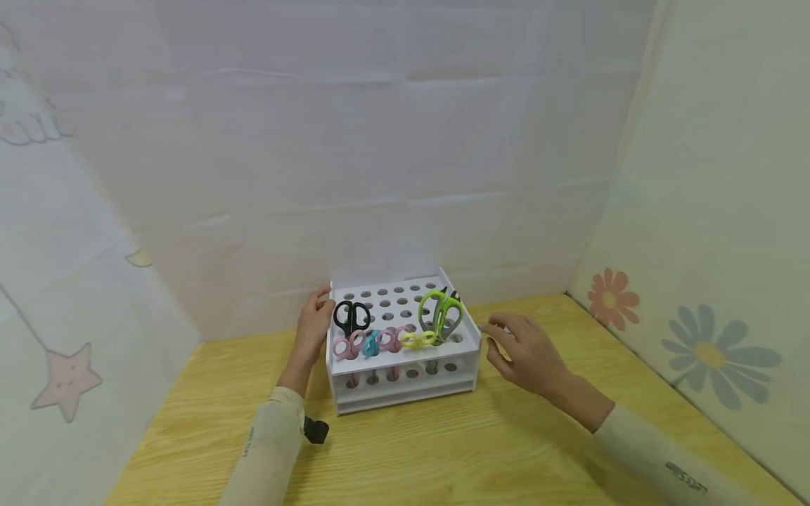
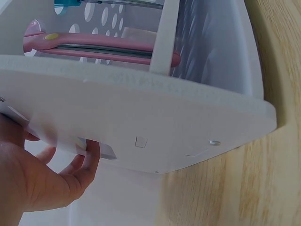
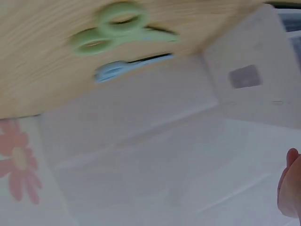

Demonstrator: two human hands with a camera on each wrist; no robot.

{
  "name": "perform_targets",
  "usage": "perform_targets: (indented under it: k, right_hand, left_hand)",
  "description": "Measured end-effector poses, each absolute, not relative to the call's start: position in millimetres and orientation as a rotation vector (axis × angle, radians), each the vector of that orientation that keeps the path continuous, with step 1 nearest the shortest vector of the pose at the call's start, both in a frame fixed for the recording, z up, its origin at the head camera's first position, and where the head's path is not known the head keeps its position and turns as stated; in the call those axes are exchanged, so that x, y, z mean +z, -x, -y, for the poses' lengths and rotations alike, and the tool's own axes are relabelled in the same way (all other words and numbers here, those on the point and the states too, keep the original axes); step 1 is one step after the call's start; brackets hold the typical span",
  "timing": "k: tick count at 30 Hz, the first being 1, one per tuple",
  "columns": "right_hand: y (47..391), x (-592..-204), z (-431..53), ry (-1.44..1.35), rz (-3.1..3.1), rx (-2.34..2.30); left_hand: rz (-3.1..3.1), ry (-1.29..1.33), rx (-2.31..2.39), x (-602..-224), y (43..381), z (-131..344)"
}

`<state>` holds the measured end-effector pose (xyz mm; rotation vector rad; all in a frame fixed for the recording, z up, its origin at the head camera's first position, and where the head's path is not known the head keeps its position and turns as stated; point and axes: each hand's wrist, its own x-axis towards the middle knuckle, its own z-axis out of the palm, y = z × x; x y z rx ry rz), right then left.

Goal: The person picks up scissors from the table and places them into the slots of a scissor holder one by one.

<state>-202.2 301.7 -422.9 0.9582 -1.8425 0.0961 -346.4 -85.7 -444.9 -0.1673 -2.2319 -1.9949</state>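
Observation:
A white two-tier rack (image 1: 405,407) with rows of round holes stands on the table. Black scissors (image 1: 351,316), teal scissors (image 1: 371,343), yellow scissors (image 1: 418,340), large green scissors (image 1: 441,316) and two pink pairs of scissors (image 1: 348,346) stand in its holes, handles up. My left hand (image 1: 314,325) holds the rack's left side; fingers (image 2: 89,165) hook in at the side panel's cutout. Right of the rack, my right hand (image 1: 525,351) hovers with fingers loosely bent, near light green scissors (image 3: 120,30) and light blue scissors (image 3: 115,70) lying on the table.
The wooden table (image 1: 405,464) meets a white sheet-covered wall (image 1: 405,140) behind the rack. A flower-patterned wall (image 1: 715,211) rises at the right, and another patterned wall (image 1: 69,281) at the left. The rack's right panel (image 3: 254,52) has a rectangular cutout.

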Motion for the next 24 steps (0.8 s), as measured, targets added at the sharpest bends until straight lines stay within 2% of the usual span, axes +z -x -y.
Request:
perform_targets:
  k: [10,17,24]
  right_hand:
    - [221.7,-449.7,-384.2,-0.807,2.161,0.087]
    - [239.0,-460.3,-419.0,-0.384,2.726,0.449]
    - [253.2,-476.6,-441.2,-0.135,2.841,0.693]
  left_hand:
    - [2.164,0.182,-2.044,-453.7,351.8,85.7]
    - [2.081,0.193,-2.097,-458.5,354.0,86.2]
    - [2.079,0.181,-2.078,-459.7,354.3,83.4]
